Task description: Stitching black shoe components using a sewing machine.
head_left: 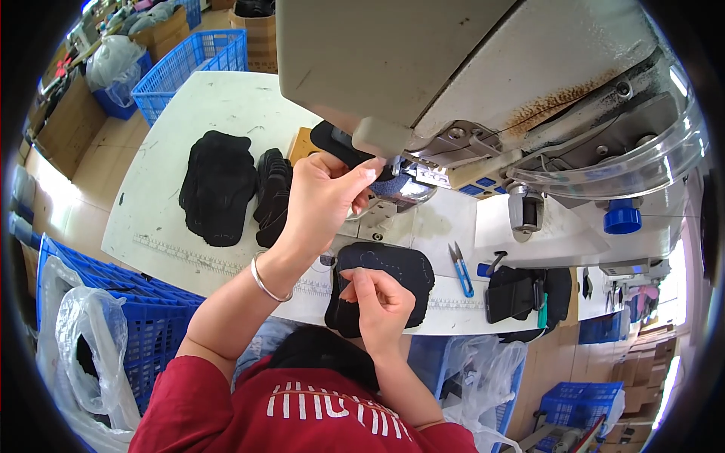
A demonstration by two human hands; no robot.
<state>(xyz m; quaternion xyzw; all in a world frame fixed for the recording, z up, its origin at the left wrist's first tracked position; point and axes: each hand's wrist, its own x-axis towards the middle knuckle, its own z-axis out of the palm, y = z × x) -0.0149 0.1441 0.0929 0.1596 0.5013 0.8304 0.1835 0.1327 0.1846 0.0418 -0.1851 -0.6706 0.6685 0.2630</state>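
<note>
My left hand [323,195] is raised at the sewing machine head [393,143], its thumb and fingers closed on a black fabric piece [330,142]. The machine partly hides that piece. Close to my body, my right hand [380,303] hovers over or touches a stack of black fabric pieces [356,260] at the table's front edge. Its fingertips are curled together; whether anything small is between them cannot be made out. Left of my left hand lie a pile of black cut pieces [219,189] and a smaller black bundle [273,192].
Blue-handled thread snips [462,270] lie right of the stack. Further right sits a dark pile [521,294] with a green-handled tool. A ruler strip [189,255] runs along the white table [143,204]. Blue crates [162,332] flank me, some with plastic bags.
</note>
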